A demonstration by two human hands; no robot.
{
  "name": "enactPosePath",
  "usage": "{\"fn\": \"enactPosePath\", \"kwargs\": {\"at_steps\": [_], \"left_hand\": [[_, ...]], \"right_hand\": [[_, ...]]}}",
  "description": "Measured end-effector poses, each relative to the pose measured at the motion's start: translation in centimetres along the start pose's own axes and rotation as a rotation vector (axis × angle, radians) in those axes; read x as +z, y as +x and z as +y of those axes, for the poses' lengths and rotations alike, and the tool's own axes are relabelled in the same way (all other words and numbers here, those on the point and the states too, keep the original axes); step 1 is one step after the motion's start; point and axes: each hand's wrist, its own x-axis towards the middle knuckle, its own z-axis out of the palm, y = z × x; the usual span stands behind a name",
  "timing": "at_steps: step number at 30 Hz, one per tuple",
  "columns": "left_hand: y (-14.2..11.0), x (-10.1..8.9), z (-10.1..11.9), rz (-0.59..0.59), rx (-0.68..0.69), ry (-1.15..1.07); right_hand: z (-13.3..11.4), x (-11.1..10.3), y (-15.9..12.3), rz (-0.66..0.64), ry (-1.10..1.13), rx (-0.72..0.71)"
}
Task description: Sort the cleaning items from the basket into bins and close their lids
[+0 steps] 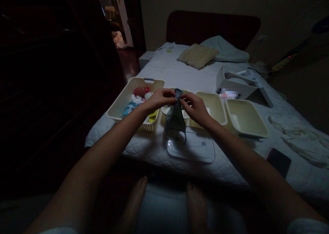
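Note:
In front of me, over the bed's near side, a dark grey-green cloth piece (175,119) hangs from both hands. Its top is bunched into a narrow neck, and thin strap-like ends dangle at the bottom. I cannot make out its exact kind. My left hand (162,98) pinches the neck from the left. From the right, the fingers of my right hand (194,105) close on the same part. Behind and below the cloth is a cream bin (189,122), partly hidden, with white things in it. A clear plastic lid (191,150) lies flat under the hanging end.
A cream perforated basket (117,105) with bottles and packets stands left. Two cream bins (213,105) (248,117) sit right. Farther back are an open white box (236,81) and a beige cushion (197,55). A dark phone-like slab (279,161) and crumpled cloth (300,143) lie right.

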Motion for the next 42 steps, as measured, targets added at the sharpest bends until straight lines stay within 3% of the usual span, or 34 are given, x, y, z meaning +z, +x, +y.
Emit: {"fn": "enactPosePath", "kwargs": {"at_steps": [9, 24, 34, 42], "left_hand": [[-0.3, 0.5, 0.3, -0.11, 0.028, 0.046], [-0.1, 0.0, 0.5, -0.036, 0.061, 0.252], [0.2, 0.1, 0.6, 0.024, 0.109, 0.284], [0.4, 0.2, -0.3, -0.09, 0.158, 0.246]], "right_hand": [[-0.3, -0.1, 0.0, 0.013, 0.024, 0.015], [0.8, -1.0, 0.2, 0.03, 0.002, -0.015], [1.2, -1.3, 0.3, -0.077, -0.003, 0.016], [0.4, -1.4, 0.4, -0.011, 0.005, 0.021]]}}
